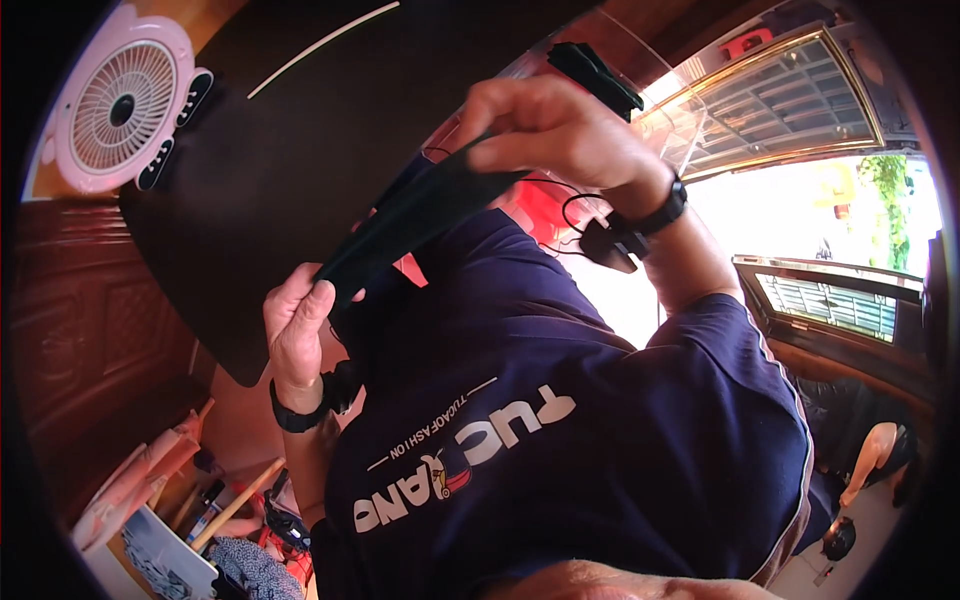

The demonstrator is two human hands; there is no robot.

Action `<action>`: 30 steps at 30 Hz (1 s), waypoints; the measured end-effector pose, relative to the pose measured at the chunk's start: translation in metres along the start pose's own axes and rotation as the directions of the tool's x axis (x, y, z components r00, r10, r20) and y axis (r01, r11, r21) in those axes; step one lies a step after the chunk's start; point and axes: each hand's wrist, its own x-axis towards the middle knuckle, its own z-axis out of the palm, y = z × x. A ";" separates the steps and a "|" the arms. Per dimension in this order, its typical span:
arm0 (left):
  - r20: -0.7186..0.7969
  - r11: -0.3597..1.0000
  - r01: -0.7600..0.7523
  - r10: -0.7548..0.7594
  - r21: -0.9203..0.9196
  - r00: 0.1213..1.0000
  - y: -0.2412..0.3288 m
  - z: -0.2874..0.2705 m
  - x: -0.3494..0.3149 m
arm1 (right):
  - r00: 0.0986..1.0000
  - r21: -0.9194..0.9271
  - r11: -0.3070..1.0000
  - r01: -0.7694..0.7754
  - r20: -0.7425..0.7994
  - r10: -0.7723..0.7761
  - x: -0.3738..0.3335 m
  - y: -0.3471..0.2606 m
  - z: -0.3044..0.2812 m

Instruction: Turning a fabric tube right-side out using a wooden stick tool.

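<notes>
A strip of dark green cloth (410, 215) is stretched at a slant between my hands, above the edge of the dark table (290, 150). My left hand (298, 325) grips its lower left end, thumb on top. At the upper right end my right hand (545, 130) pinches the cloth between thumb and fingers. Black bands go round both wrists, each with a small dark device attached. Beyond the right hand lies a dark green folded bundle (595, 77), which looks like the same cloth. Part of the held cloth's underside is hidden.
A pink fan (123, 110) stands at the table's far left. A thin pale strip (322, 48) lies on the tabletop. Something red (540, 205) and black cables show below my right hand. To the lower right, another person (865, 455) is near a small black object (839, 538).
</notes>
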 end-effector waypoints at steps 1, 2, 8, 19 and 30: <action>0.001 1.000 0.001 -0.001 -0.005 1.000 -0.001 0.000 0.002 | 0.995 -0.077 0.996 0.035 -0.092 -0.042 -0.009 -0.006 -0.013; 0.015 0.997 -0.065 0.065 0.036 0.998 -0.001 -0.002 0.003 | 0.980 -0.158 0.986 0.062 -0.178 -0.090 -0.019 -0.014 -0.027; 0.008 0.975 -0.195 0.196 0.105 0.981 0.003 -0.010 -0.004 | 0.734 -0.275 0.944 -0.185 -0.677 -0.054 -0.090 -0.047 -0.119; -0.031 0.981 -0.126 0.132 0.146 0.991 -0.016 -0.023 -0.014 | 0.398 -0.082 0.943 -0.323 -0.916 0.057 -0.070 0.056 -0.232; -0.037 0.972 -0.092 0.102 0.215 0.994 -0.025 -0.021 -0.015 | 0.034 0.157 0.836 -0.526 -0.978 0.205 -0.073 0.188 -0.270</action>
